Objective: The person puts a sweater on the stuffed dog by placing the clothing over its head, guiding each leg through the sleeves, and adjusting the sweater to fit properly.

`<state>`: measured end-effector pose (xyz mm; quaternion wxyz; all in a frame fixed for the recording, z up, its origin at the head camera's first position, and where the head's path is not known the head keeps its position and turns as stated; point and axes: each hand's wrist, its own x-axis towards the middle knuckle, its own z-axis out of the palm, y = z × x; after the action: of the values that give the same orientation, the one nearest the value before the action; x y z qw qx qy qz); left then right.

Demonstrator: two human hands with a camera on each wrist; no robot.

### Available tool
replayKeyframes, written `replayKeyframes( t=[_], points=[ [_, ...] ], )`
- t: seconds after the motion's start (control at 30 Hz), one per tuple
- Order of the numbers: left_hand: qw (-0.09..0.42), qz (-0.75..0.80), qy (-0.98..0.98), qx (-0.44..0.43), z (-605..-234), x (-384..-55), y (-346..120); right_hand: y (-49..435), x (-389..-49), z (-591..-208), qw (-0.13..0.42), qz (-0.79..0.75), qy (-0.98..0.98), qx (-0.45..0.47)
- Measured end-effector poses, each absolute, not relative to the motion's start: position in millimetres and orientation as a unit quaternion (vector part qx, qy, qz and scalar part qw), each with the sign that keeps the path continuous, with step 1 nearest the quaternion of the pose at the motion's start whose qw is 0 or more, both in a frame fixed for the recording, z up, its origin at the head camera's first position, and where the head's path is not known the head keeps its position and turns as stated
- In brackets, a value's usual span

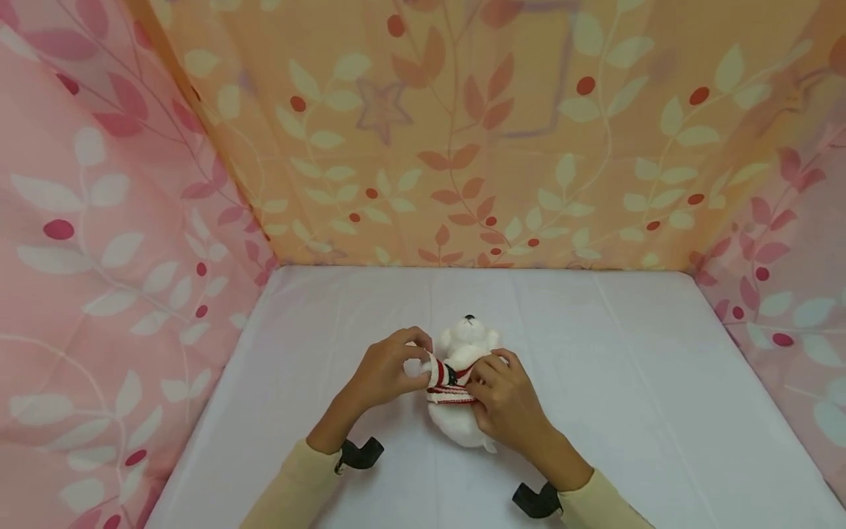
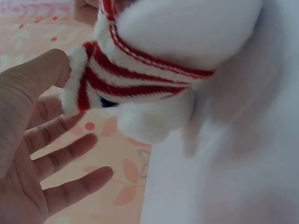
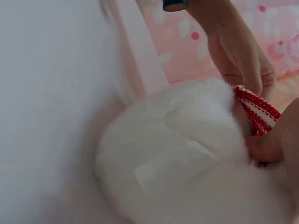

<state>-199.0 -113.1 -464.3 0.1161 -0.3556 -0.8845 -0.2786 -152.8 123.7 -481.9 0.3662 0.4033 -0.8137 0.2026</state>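
Note:
A white plush bear (image 1: 463,427) lies on its back on the white table, its black nose pointing toward the back wall. It wears a red-and-white striped knit sweater (image 1: 451,397) with a dark patch on it. My left hand (image 1: 390,371) pinches the fluffy cuff (image 2: 74,81) of one sleeve between thumb and index finger; the other fingers spread loosely below. On the bear's other side, my right hand (image 1: 512,400) grips the sweater near the chest, hiding that sleeve. The right wrist view shows its thumb (image 3: 266,147) against the red knit edge. A pale tag (image 3: 175,168) sticks out of the fur.
A white cloth covers the table (image 1: 317,330). Orange leaf-print fabric (image 1: 449,132) hangs behind it, and pink leaf-print fabric (image 1: 112,257) stands along both sides. Black wrist mounts (image 1: 362,453) sit on both forearms, just above the tabletop.

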Motion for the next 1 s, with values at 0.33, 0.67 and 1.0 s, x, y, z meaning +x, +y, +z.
replayKeyframes(
  t=[0.33,0.67,1.0],
  points=[
    [0.114,-0.339,-0.862,-0.359,-471,-207,-119,131,-149,-479,0.327,0.165,-0.839,0.402],
    [0.132,-0.308,-0.854,-0.398,-459,-203,-110,124,-151,-466,0.261,0.299,-0.864,0.309],
    [0.145,-0.286,-0.850,-0.418,-456,-204,-106,110,-160,-466,0.242,0.218,-0.897,0.298]
  ],
)
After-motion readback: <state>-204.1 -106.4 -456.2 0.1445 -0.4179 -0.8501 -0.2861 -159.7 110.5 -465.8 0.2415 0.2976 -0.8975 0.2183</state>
